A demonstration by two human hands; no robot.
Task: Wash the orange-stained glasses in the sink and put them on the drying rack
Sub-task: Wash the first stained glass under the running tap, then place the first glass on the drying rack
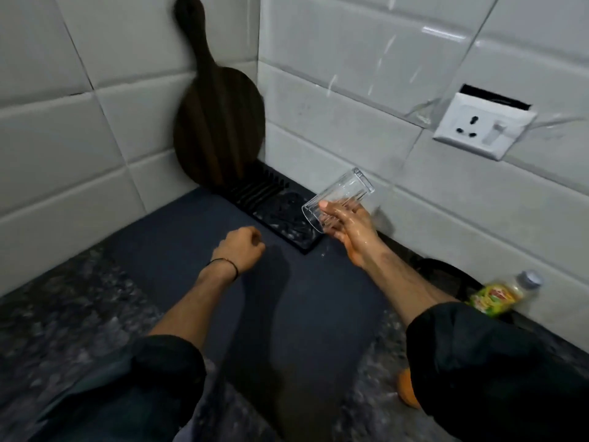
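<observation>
The right hand (345,226) (wet and shiny) grips a clear glass (339,197) near its mouth; the glass is tilted, mouth down to the left, base up to the right; the left hand (240,248) is a curled fist holding nothing, apart to the left; under both hands lies a dark mat (287,314); beyond the left hand a round board (218,122) leans in the tiled corner; the black rack (277,212) sits just under the glass; a socket (484,124) is on the wall up to the right; a bottle (500,295) lies beside the right forearm.
</observation>
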